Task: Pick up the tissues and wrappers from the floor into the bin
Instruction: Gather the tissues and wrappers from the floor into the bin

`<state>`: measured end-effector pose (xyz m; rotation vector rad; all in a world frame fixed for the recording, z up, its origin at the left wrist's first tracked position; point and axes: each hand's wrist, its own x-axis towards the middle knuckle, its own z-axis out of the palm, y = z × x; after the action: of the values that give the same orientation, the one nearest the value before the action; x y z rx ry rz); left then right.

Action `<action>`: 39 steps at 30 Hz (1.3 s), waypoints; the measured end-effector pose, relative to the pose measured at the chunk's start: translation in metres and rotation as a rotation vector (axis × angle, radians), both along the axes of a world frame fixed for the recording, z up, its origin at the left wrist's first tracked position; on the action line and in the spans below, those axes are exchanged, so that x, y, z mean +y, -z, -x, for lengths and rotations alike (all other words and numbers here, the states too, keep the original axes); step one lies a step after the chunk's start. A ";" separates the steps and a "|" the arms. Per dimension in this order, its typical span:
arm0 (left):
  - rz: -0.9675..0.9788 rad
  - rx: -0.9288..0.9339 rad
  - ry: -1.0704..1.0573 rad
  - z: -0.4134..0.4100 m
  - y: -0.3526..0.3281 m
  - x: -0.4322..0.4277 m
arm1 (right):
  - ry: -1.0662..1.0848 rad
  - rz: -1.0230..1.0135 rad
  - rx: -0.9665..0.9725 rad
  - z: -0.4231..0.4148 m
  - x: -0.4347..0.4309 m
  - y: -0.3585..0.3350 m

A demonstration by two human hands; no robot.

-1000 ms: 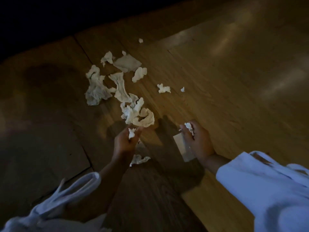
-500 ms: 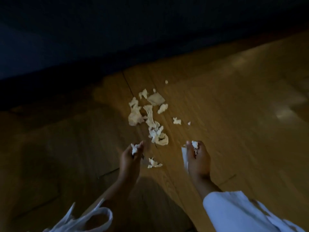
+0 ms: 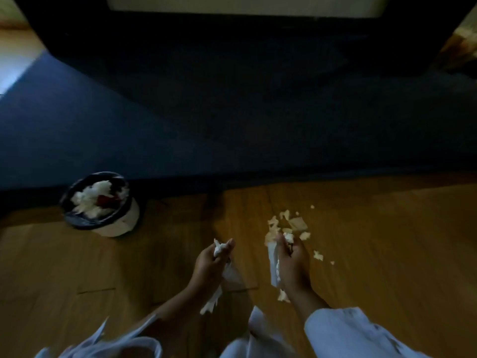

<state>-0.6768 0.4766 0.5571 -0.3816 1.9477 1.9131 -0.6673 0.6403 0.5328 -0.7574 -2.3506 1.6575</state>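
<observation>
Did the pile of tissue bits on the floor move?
No. The tissue bits still lie just right of the dark floor seam, as before; only the camera pulled back. The right hand now covers part of them.

bin (image 3: 103, 202) left of floor scraps (image 3: 286, 226)

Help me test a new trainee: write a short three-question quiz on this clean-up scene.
1. True or false: the bin stands empty.
2. What does the left hand hold in its grip? A) crumpled tissue B) a spoon C) nothing
3. Fill in: the loose scraps on the floor lie nearest the ___ hand.
Key: 1 false, white paper sits in it; 2 A; 3 right hand, which holds a tissue bundle.
</observation>
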 end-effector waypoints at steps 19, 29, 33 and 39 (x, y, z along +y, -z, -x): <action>-0.030 -0.044 -0.362 0.194 0.006 -0.188 | -0.600 0.087 -0.066 0.247 -0.189 0.008; 0.051 -0.070 -0.438 0.307 0.028 -0.347 | -0.632 0.177 -0.097 0.377 -0.358 0.024; 0.103 -0.100 -0.443 0.350 0.050 -0.423 | -0.509 0.240 -0.143 0.420 -0.429 0.051; 0.142 -0.200 -0.472 0.414 0.112 -0.493 | -0.436 0.321 -0.259 0.471 -0.514 0.119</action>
<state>-1.0904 -0.0167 0.4447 -1.1146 1.9875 1.9086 -1.1387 0.1261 0.4139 -0.5603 -2.5984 2.2824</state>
